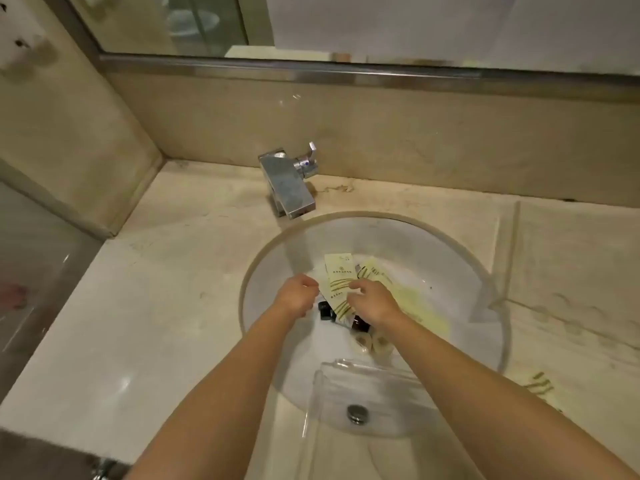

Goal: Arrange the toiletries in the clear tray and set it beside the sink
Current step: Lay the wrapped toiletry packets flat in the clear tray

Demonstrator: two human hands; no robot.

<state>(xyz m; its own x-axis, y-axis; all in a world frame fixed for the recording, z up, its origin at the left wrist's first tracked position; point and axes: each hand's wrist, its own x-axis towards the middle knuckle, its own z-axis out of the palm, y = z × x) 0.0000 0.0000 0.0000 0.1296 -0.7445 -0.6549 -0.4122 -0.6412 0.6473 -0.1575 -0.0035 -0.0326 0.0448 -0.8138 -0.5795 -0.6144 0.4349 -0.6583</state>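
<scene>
Head view is showing us leaning over the sink, where the clear tray is sitting over the basin instead of beside it. Our left hand is curling at the tray's left side, though we cannot tell if it is gripping anything. The pale sachets and dark bottle caps are lying loosely in the middle, and our right hand is pinching at a sachet. Anything we are fumbling risks sliding toward the drain
</scene>
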